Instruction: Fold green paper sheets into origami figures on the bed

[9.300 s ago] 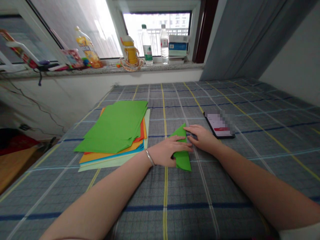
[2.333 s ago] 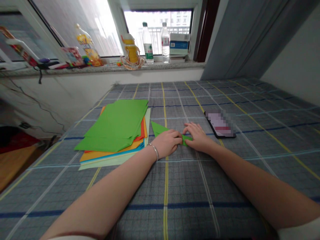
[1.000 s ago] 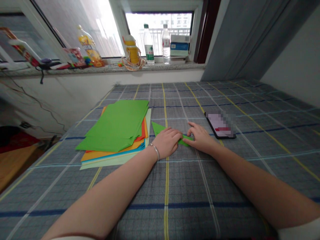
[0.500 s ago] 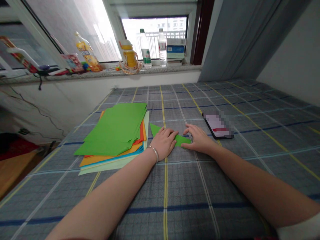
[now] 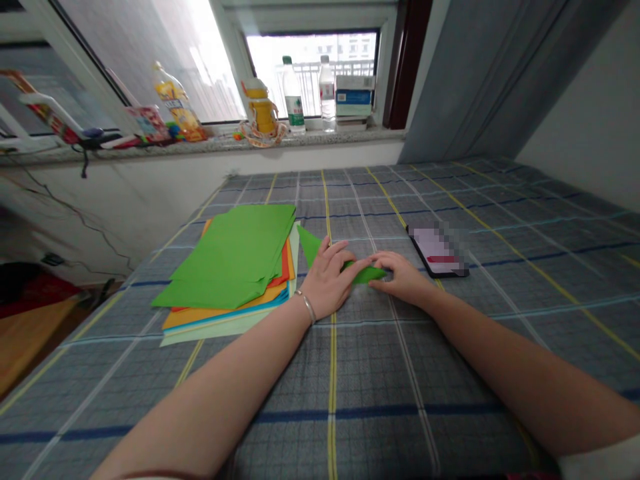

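Observation:
A folded green paper (image 5: 367, 273) lies on the grey checked cloth (image 5: 380, 373), with one pointed end sticking out to the upper left. My left hand (image 5: 330, 277), with a bracelet at the wrist, rests on the paper's middle, fingers spread and bent over it. My right hand (image 5: 405, 277) holds the paper's right tip, fingers closed on it. Most of the paper's middle is hidden under my left hand.
A stack of coloured paper sheets (image 5: 235, 263), green on top, lies just left of my hands. A phone (image 5: 437, 250) lies to the right. Bottles (image 5: 293, 93), a yellow container (image 5: 260, 107) and boxes (image 5: 354, 100) stand on the window sill behind.
The paper's left point has lifted and turned a little away from me. My left hand's fingers have spread, and my right hand has closed on the right tip.

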### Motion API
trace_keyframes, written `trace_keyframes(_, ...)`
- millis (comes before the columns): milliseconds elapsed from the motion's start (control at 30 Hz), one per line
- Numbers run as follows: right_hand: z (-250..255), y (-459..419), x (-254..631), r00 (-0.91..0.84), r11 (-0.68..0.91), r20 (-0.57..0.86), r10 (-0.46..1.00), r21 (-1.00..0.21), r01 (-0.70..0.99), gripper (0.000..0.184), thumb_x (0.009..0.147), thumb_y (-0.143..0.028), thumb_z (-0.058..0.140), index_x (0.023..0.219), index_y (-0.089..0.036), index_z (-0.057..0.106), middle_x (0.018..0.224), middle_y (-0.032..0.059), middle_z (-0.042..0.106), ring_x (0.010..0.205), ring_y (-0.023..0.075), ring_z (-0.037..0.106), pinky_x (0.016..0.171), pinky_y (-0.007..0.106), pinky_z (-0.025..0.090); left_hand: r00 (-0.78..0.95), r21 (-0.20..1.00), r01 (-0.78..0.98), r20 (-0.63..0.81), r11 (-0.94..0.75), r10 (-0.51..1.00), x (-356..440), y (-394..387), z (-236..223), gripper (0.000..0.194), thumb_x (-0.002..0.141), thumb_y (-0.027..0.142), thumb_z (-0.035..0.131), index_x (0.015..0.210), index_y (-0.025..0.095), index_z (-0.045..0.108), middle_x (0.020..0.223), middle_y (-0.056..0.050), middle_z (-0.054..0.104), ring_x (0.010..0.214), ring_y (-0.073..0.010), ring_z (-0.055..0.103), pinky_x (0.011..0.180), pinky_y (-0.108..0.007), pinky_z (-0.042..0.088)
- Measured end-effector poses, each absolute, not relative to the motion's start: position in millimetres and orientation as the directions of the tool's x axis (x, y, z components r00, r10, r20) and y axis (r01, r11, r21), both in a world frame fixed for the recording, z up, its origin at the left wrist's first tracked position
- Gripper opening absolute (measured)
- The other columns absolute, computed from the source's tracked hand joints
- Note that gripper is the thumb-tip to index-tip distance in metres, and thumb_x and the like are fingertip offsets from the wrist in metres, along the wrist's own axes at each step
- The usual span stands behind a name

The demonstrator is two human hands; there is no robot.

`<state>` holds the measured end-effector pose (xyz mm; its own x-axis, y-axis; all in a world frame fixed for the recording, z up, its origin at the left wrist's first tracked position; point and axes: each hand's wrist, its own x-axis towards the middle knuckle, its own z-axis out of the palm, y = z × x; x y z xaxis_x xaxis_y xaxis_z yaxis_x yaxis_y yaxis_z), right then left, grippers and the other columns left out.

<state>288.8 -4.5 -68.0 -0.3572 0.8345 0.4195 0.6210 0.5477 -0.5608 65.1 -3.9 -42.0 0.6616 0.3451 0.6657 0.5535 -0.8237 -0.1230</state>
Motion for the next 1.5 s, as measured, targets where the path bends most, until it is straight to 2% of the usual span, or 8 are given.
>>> trace_keyframes(100,-62.3,-7.1,286.3,-0.338,0.593,0.492,0.802,-0.589,0.549,0.013,0.076,-0.021,0.067,0.075,-0.022,0.054,0.107,0.0077,0.065,0.103,0.0222,0.060,0.093,0.043,0.043,0.625,-0.177,0.558,0.732,-0.811,0.270,63.0,-6.9,-39.4,0.044,0.085,0.009,0.050,0.125,0.026,0.055,0.104,-0.005,0.058,0.128,-0.0244,0.039,0.115,-0.056,0.023)
trace_keyframes(267,-55.1,-11.4,284.1,-0.341,0.662,0.584,0.736,-0.518,0.541,0.018,0.076,-0.011,0.061,0.071,-0.022,0.048,0.112,0.0086,0.061,0.108,0.0221,0.056,0.094,0.043,0.043,0.595,-0.216,0.606,0.762,-0.766,0.256,62.4,-6.3,-38.3,0.032,0.088,0.012,0.052,0.114,0.029,0.062,0.098,-0.002,0.061,0.124,-0.0225,0.042,0.111,-0.052,0.031)
trace_keyframes(400,-52.1,-14.4,283.0,-0.383,0.696,0.601,0.701,-0.460,0.552,0.020,0.073,-0.005,0.058,0.073,-0.023,0.049,0.114,0.0082,0.059,0.109,0.0225,0.055,0.094,0.044,0.044,0.615,-0.228,0.615,0.737,-0.755,0.279,61.8,-3.8,-38.2,0.014,0.089,0.021,0.056,0.095,0.028,0.068,0.100,-0.003,0.062,0.108,-0.0223,0.049,0.090,-0.041,0.045)
trace_keyframes(600,-49.1,-18.0,280.2,-0.432,0.722,0.610,0.664,-0.373,0.583,0.019,0.074,-0.004,0.057,0.076,-0.023,0.053,0.116,0.0076,0.060,0.110,0.0220,0.055,0.095,0.043,0.044,0.729,-0.240,0.559,0.598,-0.794,0.332,59.3,-0.9,-40.0,0.018,0.093,0.021,0.047,0.086,0.019,0.063,0.089,-0.004,0.059,0.078,-0.0156,0.051,0.064,-0.027,0.044)
trace_keyframes(867,-43.2,-23.5,280.2,-0.556,0.753,0.584,0.591,-0.152,0.641,0.010,0.079,-0.014,0.060,0.077,-0.024,0.061,0.115,0.0035,0.064,0.108,0.0230,0.055,0.092,0.042,0.041,0.705,0.078,0.504,0.538,-0.860,0.462,60.8,3.0,-45.1,0.023,0.091,0.012,0.038,0.096,0.018,0.060,0.099,-0.004,0.055,0.087,-0.0128,0.056,0.076,-0.024,0.051)
trace_keyframes(1067,-39.6,-26.9,279.7,-0.618,0.755,0.476,0.625,-0.170,0.633,0.011,0.081,-0.015,0.056,0.082,-0.024,0.063,0.100,0.0039,0.067,0.095,0.0212,0.057,0.086,0.038,0.043,0.753,0.251,0.372,0.480,-0.893,0.449,60.9,4.1,-42.6,0.029,0.088,0.008,0.038,0.105,0.017,0.060,0.118,-0.009,0.054,0.109,-0.0153,0.056,0.096,-0.031,0.049)
trace_keyframes(1300,-36.7,-26.9,279.6,-0.675,0.785,0.415,0.610,-0.200,0.586,0.010,0.077,-0.014,0.055,0.080,-0.022,0.060,0.087,0.0046,0.065,0.089,0.0212,0.056,0.082,0.035,0.043,0.816,0.275,0.365,0.366,-0.889,0.448,60.0,1.5,-41.1,0.022,0.090,0.020,0.047,0.106,0.017,0.060,0.134,-0.012,0.049,0.118,-0.0189,0.054,0.100,-0.035,0.048)
trace_keyframes(1500,-40.6,-25.3,278.2,-0.692,0.780,0.362,0.624,-0.227,0.584,0.013,0.073,-0.011,0.055,0.080,-0.021,0.058,0.084,0.0037,0.063,0.084,0.0198,0.055,0.077,0.033,0.043,0.847,0.208,0.416,0.265,-0.885,0.461,58.2,2.7,-41.9,0.038,0.086,0.025,0.055,0.124,0.018,0.053,0.141,-0.013,0.046,0.128,-0.0248,0.047,0.107,-0.049,0.037)
